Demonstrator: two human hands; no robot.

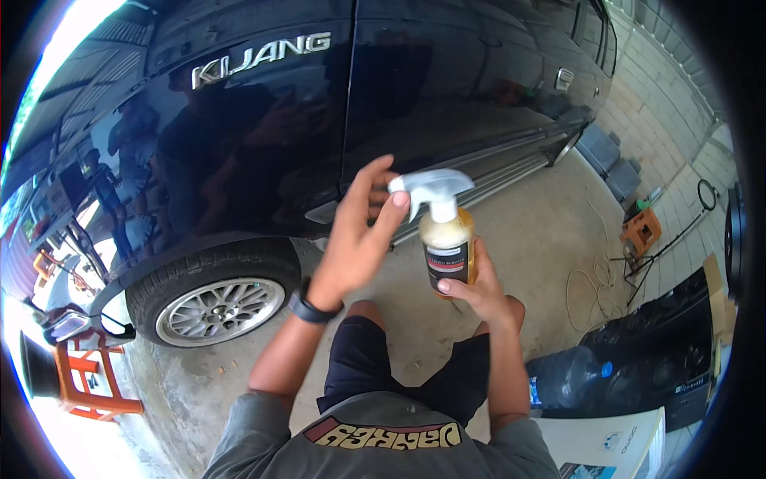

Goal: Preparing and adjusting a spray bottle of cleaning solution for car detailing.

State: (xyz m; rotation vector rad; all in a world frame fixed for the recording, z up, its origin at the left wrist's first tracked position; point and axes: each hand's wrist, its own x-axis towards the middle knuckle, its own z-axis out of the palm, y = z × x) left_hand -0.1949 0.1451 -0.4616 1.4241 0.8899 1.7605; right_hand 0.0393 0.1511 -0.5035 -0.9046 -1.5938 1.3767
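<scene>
A plastic spray bottle [447, 248] of amber liquid, with a dark label bearing writing, is held upright in front of me. My right hand [482, 287] grips its lower body, the thumb lying across the label. At the top sits a white trigger sprayer head [440, 185]. The thumb and fingers of my left hand [362, 239] are at the nozzle end of that head; a dark band circles the left wrist. Behind the hands is the glossy dark blue side of a car [269, 149], with a chrome badge [261, 58] on it.
A tyre with a silver alloy wheel [221, 311] is at left, near an orange plastic stool [96, 383]. At right are a large water bottle [565, 377], a white box [604, 443], an orange crate [641, 230] and a coiled hose or cable [589, 287] on concrete.
</scene>
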